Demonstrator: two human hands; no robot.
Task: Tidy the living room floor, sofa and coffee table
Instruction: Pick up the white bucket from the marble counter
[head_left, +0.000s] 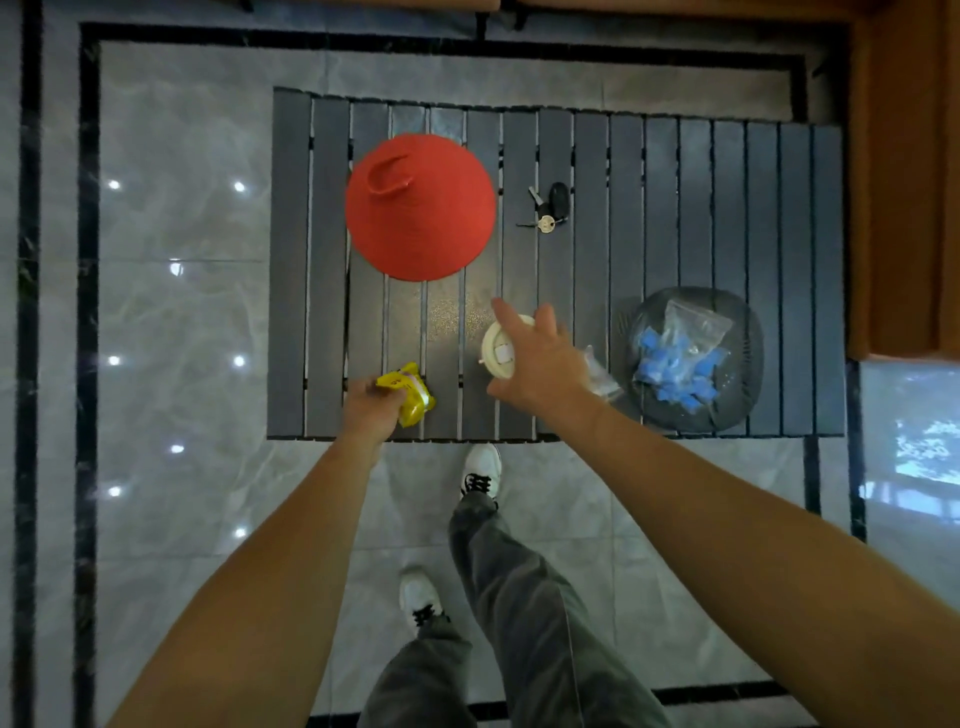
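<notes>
My left hand (374, 405) grips a crumpled yellow snack wrapper (410, 397) over the near edge of the dark slatted coffee table (675, 171). My right hand (540, 364) hovers with spread fingers over a round white lid-like object (496, 348) on the table; whether it touches the object I cannot tell. A clear plastic bag (602, 374) lies just right of that hand, partly hidden by it.
A red cone-shaped cover (421, 208) with a handle stands on the table's far left. Keys with a black fob (548, 208) lie mid-table. A dark round basket (748, 358) holding a bag of blue pieces sits at the right. Glossy tiled floor surrounds the table; wooden furniture (904, 182) stands right.
</notes>
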